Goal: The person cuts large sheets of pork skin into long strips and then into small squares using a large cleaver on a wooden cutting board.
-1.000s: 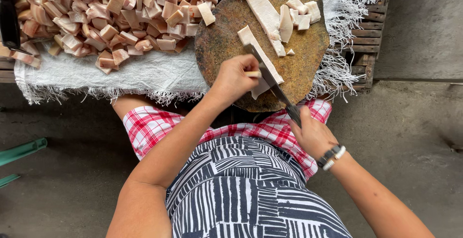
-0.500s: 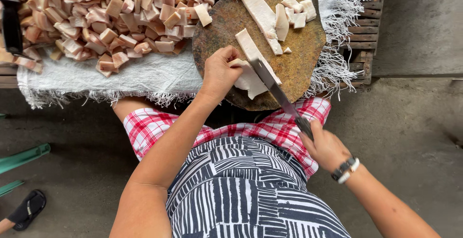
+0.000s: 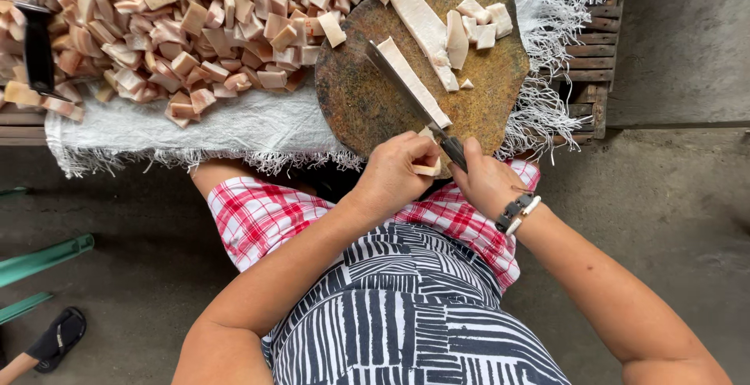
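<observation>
My right hand (image 3: 486, 180) grips the handle of a long knife (image 3: 406, 90) whose blade lies along a pale strip of meat (image 3: 412, 80) on a round brown chopping block (image 3: 355, 104). At the block's near edge my left hand (image 3: 394, 174) pinches the near end of that strip (image 3: 428, 168). Another long pale strip (image 3: 424, 30) and a few cut chunks (image 3: 478, 26) lie at the far side of the block.
A big heap of cut meat cubes (image 3: 180, 33) covers a white fringed cloth (image 3: 234, 123) left of the block. A dark object (image 3: 37, 45) stands at the far left. Wooden slats (image 3: 598, 57) show at the right, green bars (image 3: 43, 260) and a sandal (image 3: 58, 338) on the concrete floor.
Both hands have drawn back to the block's near edge. The knife blade now lies lengthwise along the strip, and my left hand has slid down to its near end.
</observation>
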